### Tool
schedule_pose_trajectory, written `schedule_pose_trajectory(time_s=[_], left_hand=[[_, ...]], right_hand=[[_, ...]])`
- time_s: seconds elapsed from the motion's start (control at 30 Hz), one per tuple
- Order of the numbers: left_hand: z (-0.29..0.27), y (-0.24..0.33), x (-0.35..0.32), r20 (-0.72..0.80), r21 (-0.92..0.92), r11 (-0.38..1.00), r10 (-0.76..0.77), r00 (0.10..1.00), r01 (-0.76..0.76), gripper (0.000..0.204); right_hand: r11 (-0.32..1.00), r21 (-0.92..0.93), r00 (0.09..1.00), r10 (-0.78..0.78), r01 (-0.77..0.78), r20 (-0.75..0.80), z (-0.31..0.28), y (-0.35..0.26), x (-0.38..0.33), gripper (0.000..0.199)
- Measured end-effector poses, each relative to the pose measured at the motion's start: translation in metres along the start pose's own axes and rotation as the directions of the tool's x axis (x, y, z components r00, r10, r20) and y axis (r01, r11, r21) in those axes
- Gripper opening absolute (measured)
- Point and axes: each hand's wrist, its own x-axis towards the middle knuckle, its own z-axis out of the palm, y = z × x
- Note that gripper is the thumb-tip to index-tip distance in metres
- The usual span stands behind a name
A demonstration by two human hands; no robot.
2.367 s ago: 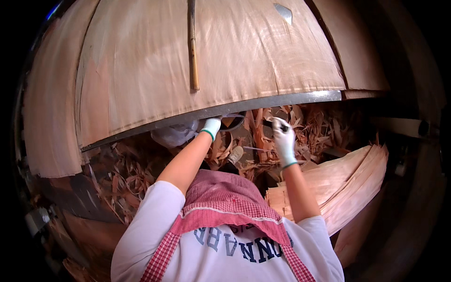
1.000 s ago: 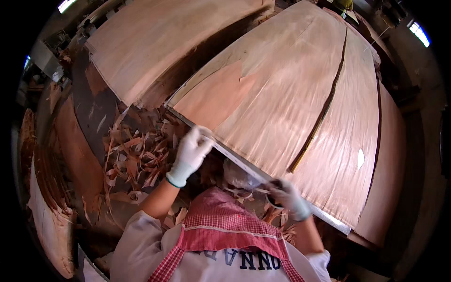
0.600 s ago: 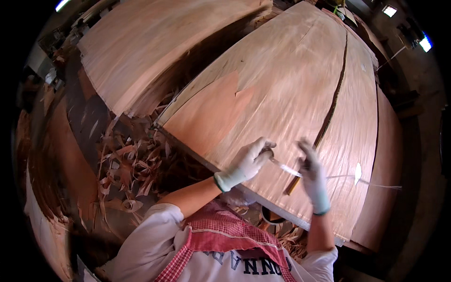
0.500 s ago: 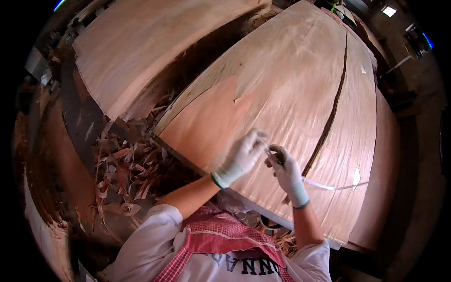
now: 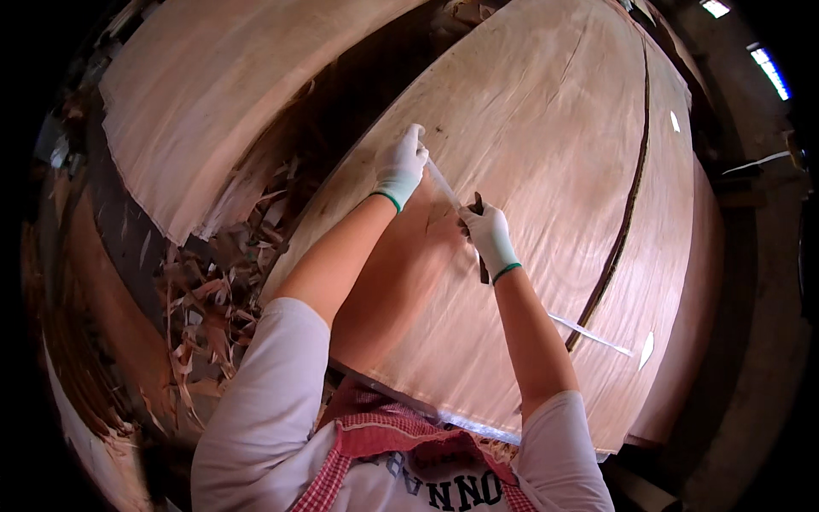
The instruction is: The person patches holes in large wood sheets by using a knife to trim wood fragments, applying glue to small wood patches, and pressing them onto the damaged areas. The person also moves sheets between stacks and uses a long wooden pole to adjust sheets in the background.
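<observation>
Head view: left hand [image 5: 401,166] and right hand [image 5: 486,232] pinch one tape strip [image 5: 444,183] (two veneer sheets [image 5: 546,136]).

- My bench [image 5: 128,247] carried two veneer sheets: one [image 5: 554,196] before me, another [image 5: 213,102] at upper left.
- Wood scraps [image 5: 213,290] lay between them.
</observation>
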Motion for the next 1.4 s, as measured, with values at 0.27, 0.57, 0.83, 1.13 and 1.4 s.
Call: schedule_pose_trajectory(time_s=[0.27,0.57,0.83,1.13,1.4], left_hand=[[0.018,-0.031,-0.002,-0.044,0.431,0.879,0.247,0.968,-0.204,0.046],[0.019,0.016,-0.036,0.246,0.214,0.891,0.348,0.905,-0.401,0.039],[0.022,0.017,-0.072,0.410,-0.004,0.821,0.523,0.748,-0.571,0.028],[-0.005,0.026,-0.082,0.228,0.068,0.847,0.502,0.835,-0.527,0.043],[0.029,0.030,-0.086,0.458,0.184,0.743,0.514,0.725,-0.643,0.043]], right_hand=[[0.998,0.003,0.998,0.062,-0.062,-0.001,0.015,0.004,0.012,0.023],[0.988,-0.073,0.991,0.135,-0.135,-0.007,-0.064,-0.006,-0.010,0.024],[0.703,-0.691,0.983,-0.173,0.168,0.063,-0.063,-0.017,0.001,0.029],[0.972,-0.189,0.990,0.140,-0.142,-0.023,-0.049,-0.007,-0.017,0.029],[0.581,-0.804,0.969,-0.245,0.127,-0.024,-0.091,-0.003,0.010,0.022]])
